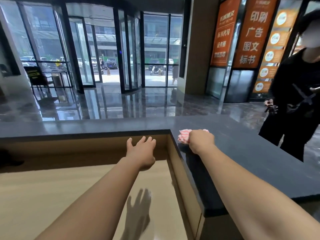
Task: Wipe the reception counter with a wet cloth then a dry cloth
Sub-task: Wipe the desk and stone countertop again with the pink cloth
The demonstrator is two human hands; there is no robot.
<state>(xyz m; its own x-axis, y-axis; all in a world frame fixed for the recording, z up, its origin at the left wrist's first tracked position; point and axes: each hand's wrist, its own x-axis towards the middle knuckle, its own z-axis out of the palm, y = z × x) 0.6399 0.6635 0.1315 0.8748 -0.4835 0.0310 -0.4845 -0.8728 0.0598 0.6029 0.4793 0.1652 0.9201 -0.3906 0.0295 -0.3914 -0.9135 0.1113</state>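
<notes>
The dark stone reception counter point(251, 153) runs along the front and turns down the right side. My right hand point(200, 140) grips a bunched pink-and-white striped cloth point(184, 136) and holds it on the counter top near the inner corner. My left hand point(141, 151) hovers with fingers spread and straight over the lower wooden desk point(52, 191), holding nothing. Its shadow falls on the desk below. Part of the cloth is hidden under my right hand.
A person in black point(294, 94) stands at the counter's far right side, holding a small dark object. Beyond the counter lie a glossy lobby floor, a revolving glass door point(107, 49) and orange signboards point(254, 32). The counter's inner wooden wall drops to the desk.
</notes>
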